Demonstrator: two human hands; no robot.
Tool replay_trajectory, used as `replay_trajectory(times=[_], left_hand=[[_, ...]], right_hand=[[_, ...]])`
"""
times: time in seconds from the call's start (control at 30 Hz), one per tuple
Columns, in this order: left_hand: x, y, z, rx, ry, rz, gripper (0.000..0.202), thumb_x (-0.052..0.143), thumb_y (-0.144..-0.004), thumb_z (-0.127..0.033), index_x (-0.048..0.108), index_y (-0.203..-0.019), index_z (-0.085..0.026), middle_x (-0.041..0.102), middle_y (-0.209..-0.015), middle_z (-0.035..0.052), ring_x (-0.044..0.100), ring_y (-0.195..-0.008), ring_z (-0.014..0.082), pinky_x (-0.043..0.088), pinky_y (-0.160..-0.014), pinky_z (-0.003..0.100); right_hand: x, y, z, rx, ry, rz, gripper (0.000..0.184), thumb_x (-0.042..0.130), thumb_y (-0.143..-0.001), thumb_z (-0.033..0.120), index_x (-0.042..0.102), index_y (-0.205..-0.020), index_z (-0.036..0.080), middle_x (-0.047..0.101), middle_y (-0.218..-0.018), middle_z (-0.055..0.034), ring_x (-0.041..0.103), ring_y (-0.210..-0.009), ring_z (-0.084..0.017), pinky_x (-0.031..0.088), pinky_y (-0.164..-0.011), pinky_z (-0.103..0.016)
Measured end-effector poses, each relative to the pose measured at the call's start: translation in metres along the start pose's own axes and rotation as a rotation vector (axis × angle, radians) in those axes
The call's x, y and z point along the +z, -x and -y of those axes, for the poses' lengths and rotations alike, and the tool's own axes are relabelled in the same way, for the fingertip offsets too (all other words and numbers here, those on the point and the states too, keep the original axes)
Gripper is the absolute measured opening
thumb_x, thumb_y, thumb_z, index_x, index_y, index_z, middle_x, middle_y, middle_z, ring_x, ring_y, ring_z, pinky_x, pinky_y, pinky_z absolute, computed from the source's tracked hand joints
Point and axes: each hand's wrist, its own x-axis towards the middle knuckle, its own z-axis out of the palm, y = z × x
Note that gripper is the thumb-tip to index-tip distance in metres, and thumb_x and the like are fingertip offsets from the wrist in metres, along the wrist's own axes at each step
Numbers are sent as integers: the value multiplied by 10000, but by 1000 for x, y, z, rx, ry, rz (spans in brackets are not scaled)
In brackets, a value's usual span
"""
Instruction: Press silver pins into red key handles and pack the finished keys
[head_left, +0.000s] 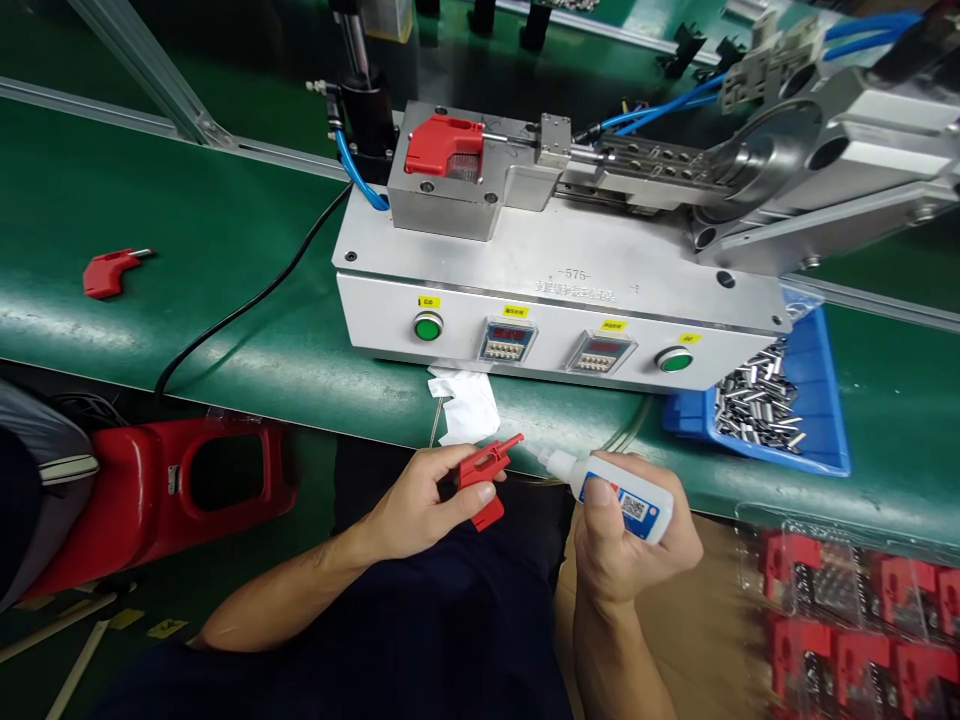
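- Glue bottle (641, 512), white with a printed label, lies wrapped in the right hand (630, 560), fingers closed round its body and thumb across the front
- nozzle (541, 459) of the glue bottle points toward the other grip, its tip just beside the upper end of the red plastic part (487, 470)
- left hand (420, 500) pinches that red plastic part between thumb and curled fingers, the part sticking out toward the right grip
- white paper scrap (466, 402) lies on the green belt (225, 230) just beyond the left grip, with a thin metal rod (435, 422) touching its near edge
- grey machine box (562, 310) stands beyond both grips, with two green buttons and two small displays on its front
- second red part (444, 145) sits in the metal fixture on top of the box, well beyond the left grip
- blue tray (825, 410) holding metal pins (757, 400) rests beyond the right grip, off to its right
- clear tray of red pieces (847, 610) lies near the right grip, on its right
- loose red piece (105, 273) lies on the belt, well apart from the left grip, on its far left
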Motion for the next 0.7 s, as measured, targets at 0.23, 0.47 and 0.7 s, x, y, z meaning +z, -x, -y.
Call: replay_trajectory(times=[0.23,0.47,0.7], left_hand=[[1,-1,1,-3,16,1,227,668,-967,-342,771,-1041,-153,776,-940,70,692,-774,189,526,-698,259],[0,-2,1,-7,20,0,225,660,-971,-338,764,-1050,-156,773,-938,61,688,-776,182,531,-707,254],[-1,-3,2,-13,30,-9,229,667,-962,-350,773,-1032,-158,775,-945,66,687,-772,186,541,-709,258]], right_hand=[[1,-1,-2,-14,-7,-3,170,749,-897,398,748,-903,228,653,-694,-12,542,-560,-158,440,-528,-306],[2,-1,-4,29,-56,15,204,744,-908,414,755,-889,210,643,-690,-9,539,-555,-154,458,-546,-308],[7,0,-8,113,-104,-34,267,750,-888,464,744,-932,200,665,-768,-28,550,-542,-147,450,-502,-299]])
